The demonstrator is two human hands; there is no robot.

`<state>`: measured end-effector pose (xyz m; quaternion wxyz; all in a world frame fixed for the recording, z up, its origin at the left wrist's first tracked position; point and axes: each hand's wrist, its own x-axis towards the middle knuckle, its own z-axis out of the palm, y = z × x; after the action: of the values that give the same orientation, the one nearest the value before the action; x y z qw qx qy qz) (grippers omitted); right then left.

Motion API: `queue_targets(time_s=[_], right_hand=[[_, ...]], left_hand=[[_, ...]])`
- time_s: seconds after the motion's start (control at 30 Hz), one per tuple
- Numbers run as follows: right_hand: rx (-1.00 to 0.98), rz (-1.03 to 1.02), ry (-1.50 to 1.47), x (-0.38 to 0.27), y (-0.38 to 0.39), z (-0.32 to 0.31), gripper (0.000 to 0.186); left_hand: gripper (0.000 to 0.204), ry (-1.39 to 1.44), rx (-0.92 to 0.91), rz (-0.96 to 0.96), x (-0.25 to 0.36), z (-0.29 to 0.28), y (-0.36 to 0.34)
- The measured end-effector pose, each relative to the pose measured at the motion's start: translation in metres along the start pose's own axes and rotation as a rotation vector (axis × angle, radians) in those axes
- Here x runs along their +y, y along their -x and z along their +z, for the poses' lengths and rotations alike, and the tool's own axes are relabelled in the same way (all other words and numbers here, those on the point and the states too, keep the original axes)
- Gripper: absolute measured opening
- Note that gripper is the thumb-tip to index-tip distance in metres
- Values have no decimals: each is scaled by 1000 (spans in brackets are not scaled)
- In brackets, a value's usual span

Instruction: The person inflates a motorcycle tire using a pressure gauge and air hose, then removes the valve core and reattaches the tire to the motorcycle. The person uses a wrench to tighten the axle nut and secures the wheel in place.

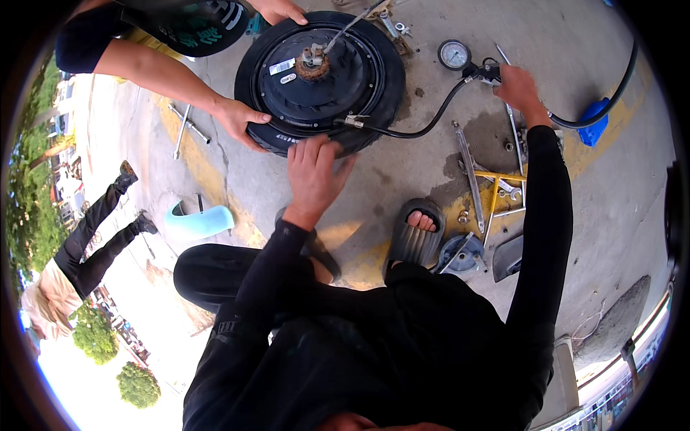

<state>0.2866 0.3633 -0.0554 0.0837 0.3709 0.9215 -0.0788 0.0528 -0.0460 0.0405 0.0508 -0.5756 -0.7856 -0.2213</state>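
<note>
A black hub-motor wheel (330, 93) with its tyre lies on its side on the ground ahead of me. My left hand (315, 172) is at the tyre's near edge, fingers bent over it and thumb apart, holding nothing visible. My right hand (519, 90) is wrapped round a tyre inflator (489, 73) with a round dial gauge (454, 54). Its black hose (431, 122) runs to a metal air chuck (353, 122) beside the rim. A co-worker's hand (241, 122) grips the tyre's left side, and their other hand (280, 10) is at its far edge.
On the right lie a long metal bar (468, 169), a yellow metal frame (496, 190), a round grey drum-like part (461, 253) and a blue object (594, 122). Left are a cross wrench (185, 129) and a light-blue fender (198, 221). Another person (79, 258) stands further left.
</note>
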Motion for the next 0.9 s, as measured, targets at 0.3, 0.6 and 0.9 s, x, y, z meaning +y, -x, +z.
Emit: queue_targets(time_s=[0.3,0.6,0.9], right_hand=[[-34,-3,-17,-13,-8,3,29],[-56,9,-25,-8,-7,1,30],[-43,-12,-64,-9,-12,0,29]], left_hand=[[80,1718,396,-1341,-30,17,31],[49,1661,567,-1320,-40,33,-3],[75,1973,631,-1162,-36,37,12]])
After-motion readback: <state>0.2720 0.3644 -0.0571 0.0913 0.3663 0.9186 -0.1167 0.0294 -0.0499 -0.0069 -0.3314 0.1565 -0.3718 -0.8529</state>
